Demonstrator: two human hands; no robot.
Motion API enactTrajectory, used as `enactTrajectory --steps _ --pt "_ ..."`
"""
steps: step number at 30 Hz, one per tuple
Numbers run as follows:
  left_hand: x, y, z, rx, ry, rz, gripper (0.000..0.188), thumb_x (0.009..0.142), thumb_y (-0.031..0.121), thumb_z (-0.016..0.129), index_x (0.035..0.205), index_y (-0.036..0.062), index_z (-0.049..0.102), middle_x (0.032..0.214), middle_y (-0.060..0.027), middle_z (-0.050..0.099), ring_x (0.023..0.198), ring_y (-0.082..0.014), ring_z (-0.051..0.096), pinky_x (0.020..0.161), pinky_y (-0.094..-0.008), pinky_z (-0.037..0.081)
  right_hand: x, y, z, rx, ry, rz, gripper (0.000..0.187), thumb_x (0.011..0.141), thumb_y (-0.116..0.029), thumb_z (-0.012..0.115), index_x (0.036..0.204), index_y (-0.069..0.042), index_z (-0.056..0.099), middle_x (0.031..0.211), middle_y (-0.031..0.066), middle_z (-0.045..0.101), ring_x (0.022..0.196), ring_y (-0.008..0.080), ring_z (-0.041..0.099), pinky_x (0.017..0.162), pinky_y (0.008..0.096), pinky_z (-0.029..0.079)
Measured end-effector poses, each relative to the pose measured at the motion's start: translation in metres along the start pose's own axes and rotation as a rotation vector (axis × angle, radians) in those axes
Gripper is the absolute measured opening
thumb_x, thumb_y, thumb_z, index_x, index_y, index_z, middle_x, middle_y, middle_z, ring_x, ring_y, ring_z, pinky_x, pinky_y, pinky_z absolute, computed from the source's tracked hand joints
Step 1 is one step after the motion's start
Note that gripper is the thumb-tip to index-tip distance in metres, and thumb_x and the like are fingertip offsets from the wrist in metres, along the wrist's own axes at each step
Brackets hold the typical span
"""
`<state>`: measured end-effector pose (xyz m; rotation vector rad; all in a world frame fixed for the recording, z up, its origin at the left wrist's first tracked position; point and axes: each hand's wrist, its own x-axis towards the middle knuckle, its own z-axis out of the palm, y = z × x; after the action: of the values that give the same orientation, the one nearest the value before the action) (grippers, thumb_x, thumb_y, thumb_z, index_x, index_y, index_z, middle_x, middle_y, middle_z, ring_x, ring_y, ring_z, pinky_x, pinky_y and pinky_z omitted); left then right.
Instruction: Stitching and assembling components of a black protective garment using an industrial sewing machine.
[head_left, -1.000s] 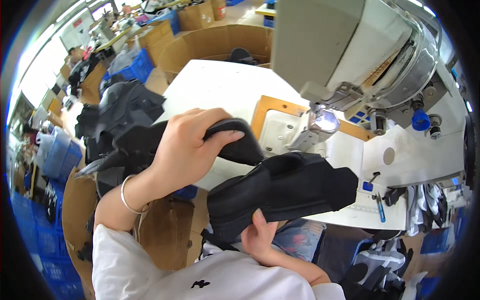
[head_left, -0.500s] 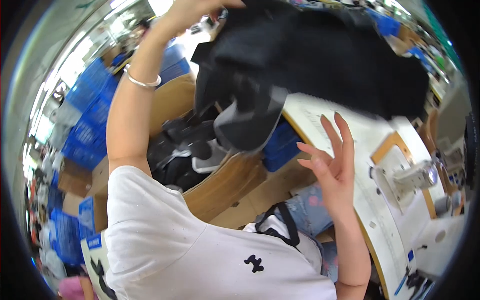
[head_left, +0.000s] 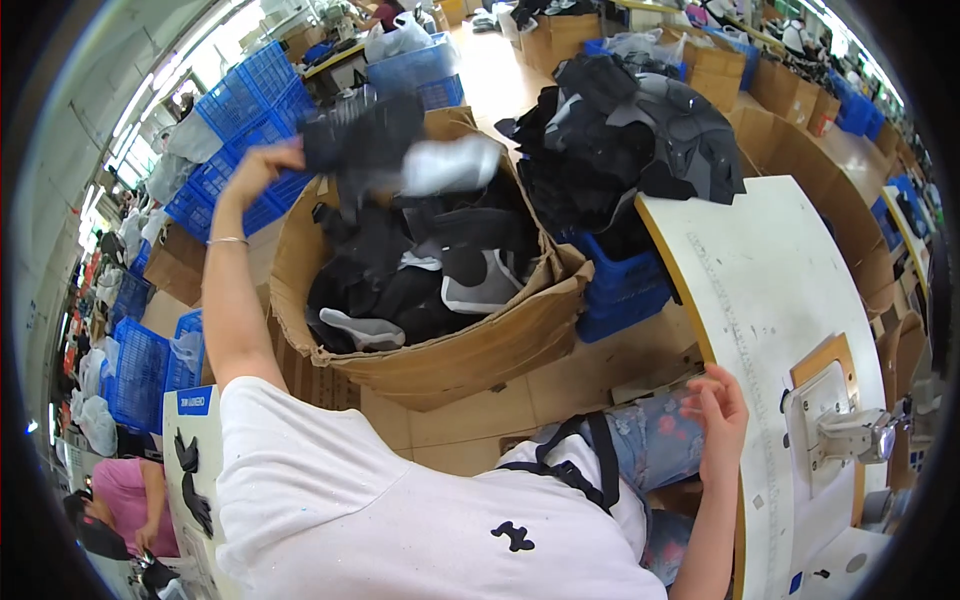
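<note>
My left hand [head_left: 266, 170] is stretched out to the far left, its fingers closed on a black fabric piece [head_left: 365, 140]. Motion blurs the piece, and a white part [head_left: 450, 165] shows at its right end. It hangs above a large cardboard box [head_left: 450, 365] heaped with black and grey fabric pieces [head_left: 375, 265], some edged in white. Close to the white worktable's left edge, my right hand [head_left: 718, 415] is raised above my lap, fingers loosely bent with nothing visible in them.
A pile of black fabric pieces [head_left: 630, 140] rises over a blue crate [head_left: 625, 295] beyond the box. On the right is the white worktable [head_left: 760, 270] with a sewing machine [head_left: 850, 435]. Blue crates [head_left: 255, 95] are stacked at far left. A person in pink [head_left: 130, 500] sits lower left.
The black fabric has swung away from in front of me to above the box, in my left hand. My right hand has lowered and its fingers have bent more.
</note>
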<state>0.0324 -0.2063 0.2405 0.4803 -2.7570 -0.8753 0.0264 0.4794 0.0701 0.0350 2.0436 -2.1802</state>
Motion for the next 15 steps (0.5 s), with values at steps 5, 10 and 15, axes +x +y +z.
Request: enactTrajectory --steps 5,10,15 --pt "0.029 -0.134 0.104 0.663 0.008 -0.275 0.014 0.073 0.005 0.064 0.084 0.0034 0.074 0.090 -0.0158 0.071 0.092 -0.0253 0.068 0.079 -0.0372 0.052 -0.031 0.019 -0.028 -0.043 0.066 0.021 0.025 0.092 -0.006 0.054 0.117 -0.001 0.057 0.088 0.0071 0.065 0.073 0.0121 0.061 0.069 0.0243 0.050" --pt "0.084 0.059 0.213 0.251 0.157 0.017 0.020 0.080 0.010 0.061 0.096 0.0045 0.071 0.090 -0.0170 0.070 0.087 -0.0297 0.067 0.081 -0.0384 0.052 -0.079 0.034 -0.062 -0.062 0.124 0.146 0.020 0.091 -0.003 0.052 0.110 0.001 0.059 0.074 0.0107 0.066 0.062 0.0116 0.059 0.059 0.0223 0.049" --pt "0.141 0.234 0.330 0.173 0.222 0.749 0.060 0.079 0.013 0.064 0.135 0.0098 0.045 0.131 -0.0203 0.051 0.122 -0.0328 0.049 0.102 -0.0391 0.039 -0.129 0.046 -0.076 0.060 0.290 0.086 0.026 0.090 -0.001 0.052 0.116 0.002 0.056 0.089 0.0139 0.068 0.068 0.0147 0.063 0.065 0.0255 0.053"
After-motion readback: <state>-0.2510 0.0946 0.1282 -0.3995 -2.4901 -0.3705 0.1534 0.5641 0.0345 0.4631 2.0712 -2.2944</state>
